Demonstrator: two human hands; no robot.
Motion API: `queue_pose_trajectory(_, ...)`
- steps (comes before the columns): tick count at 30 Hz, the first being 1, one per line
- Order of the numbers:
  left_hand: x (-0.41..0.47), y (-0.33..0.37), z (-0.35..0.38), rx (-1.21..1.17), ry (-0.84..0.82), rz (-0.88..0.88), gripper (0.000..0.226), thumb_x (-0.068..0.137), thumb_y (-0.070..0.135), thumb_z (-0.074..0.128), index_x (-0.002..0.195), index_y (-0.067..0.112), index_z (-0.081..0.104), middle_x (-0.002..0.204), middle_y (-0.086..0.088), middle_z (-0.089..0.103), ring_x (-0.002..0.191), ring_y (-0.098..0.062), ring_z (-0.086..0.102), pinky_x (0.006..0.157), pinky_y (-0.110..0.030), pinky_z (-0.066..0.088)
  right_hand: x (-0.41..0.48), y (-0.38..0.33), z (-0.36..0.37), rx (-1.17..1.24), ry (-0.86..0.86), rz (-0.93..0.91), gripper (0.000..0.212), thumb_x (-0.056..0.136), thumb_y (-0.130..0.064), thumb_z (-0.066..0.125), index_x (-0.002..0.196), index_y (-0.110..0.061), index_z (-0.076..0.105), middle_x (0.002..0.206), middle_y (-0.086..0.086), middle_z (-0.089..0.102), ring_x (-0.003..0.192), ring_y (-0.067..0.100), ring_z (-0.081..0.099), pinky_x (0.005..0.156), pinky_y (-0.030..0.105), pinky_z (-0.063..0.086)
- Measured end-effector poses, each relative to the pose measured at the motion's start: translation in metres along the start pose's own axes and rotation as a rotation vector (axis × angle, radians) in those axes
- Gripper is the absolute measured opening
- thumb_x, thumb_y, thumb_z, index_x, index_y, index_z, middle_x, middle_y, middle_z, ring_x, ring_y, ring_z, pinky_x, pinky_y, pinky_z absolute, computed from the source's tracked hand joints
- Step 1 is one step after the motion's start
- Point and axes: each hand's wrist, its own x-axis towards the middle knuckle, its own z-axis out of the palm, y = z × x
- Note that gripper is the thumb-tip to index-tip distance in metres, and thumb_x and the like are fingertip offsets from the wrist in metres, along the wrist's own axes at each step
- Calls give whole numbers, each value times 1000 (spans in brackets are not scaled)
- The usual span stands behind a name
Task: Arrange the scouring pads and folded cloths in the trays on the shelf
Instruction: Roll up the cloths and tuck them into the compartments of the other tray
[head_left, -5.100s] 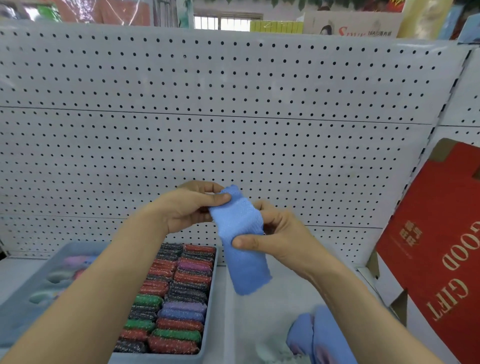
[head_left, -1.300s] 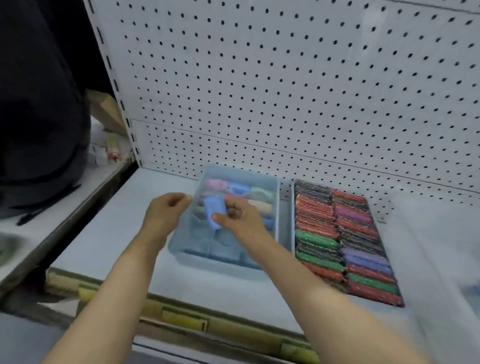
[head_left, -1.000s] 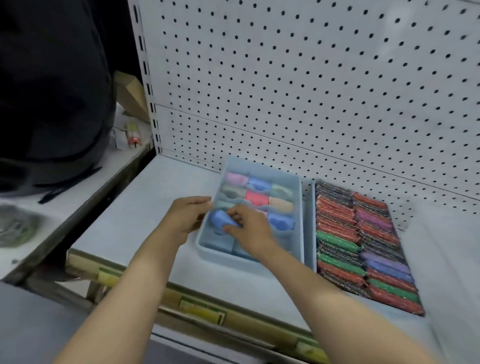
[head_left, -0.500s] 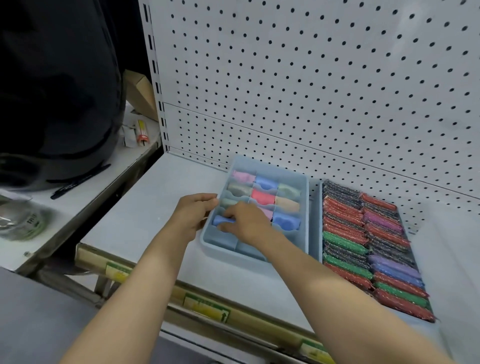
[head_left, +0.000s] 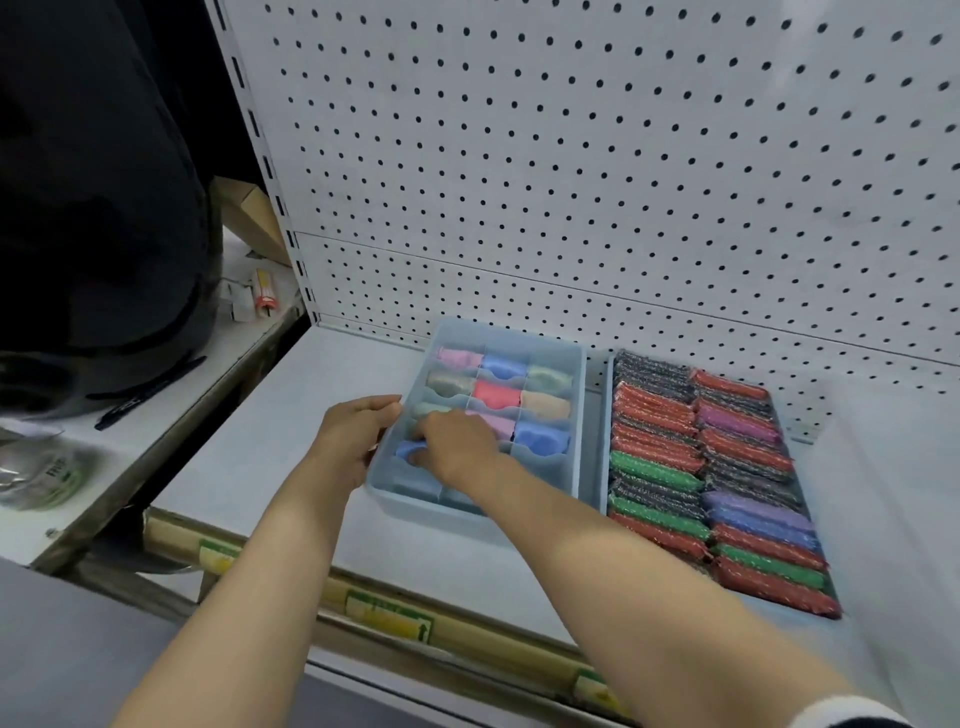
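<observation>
you see soft matt cloths (head_left: 540, 439) in a translucent plastic tray (head_left: 576, 415); scouring pads (head_left: 654, 470) look rough w/ glitter; pegboard (head_left: 571, 182) smooth painted metal.

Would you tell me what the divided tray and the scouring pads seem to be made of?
The divided tray looks like translucent bluish plastic, matte: the cloths show faintly through its wall. The scouring pads look like glittery metallic-thread mesh, probably over sponge, judging by their speckled sparkle.

White pegboard (head_left: 571, 182) behind white shelf (head_left: 270, 441) — lower white counter (head_left: 171, 415) at left, evenly lit.
</observation>
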Motion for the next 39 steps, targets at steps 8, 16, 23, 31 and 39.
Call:
queue_pose_trajectory(8,-31,26,80,513,408,405,42,92,21,61,132,6,57,133,-21,58,124,-40,51,108,-44,38,-90,67,-109,421,218,-91,35,93,-30,64,125,-15,64,124,6,67,109,21,64,98,35,49)
queue_pose_trajectory(16,-139,-4,334,560,-125,790,39,93,41,50,125,21,61,128,-6,60,118,-25,54,98,-48,48,-266,241,-176,485,514,85,21,95,-35,63,108,-22,73,104,-8,72,96,8,65,87,26,52)
queue_pose_trajectory(23,-192,-68,440,772,-307,738,37,99,33,57,128,12,62,153,-16,36,143,-32,31,114,-38,26,-378,418,-161,372,284,421,24,87,-35,73,104,-19,74,94,-10,73,91,5,67,85,23,50)
queue_pose_trajectory(31,-174,-77,439,993,-154,814,41,97,39,57,128,13,65,146,-19,49,131,-45,43,107,-52,37,-388,503,-114,4,-69,573,54,91,-27,63,142,-21,47,145,6,46,131,24,47,106,32,40)
queue_pose_trajectory(39,-182,-72,433,1031,-100,802,44,100,40,53,136,17,60,154,-14,40,145,-39,26,117,-46,22,-377,495,-110,-221,-38,481,20,85,-19,66,103,-12,71,115,10,60,100,29,63,81,32,52)
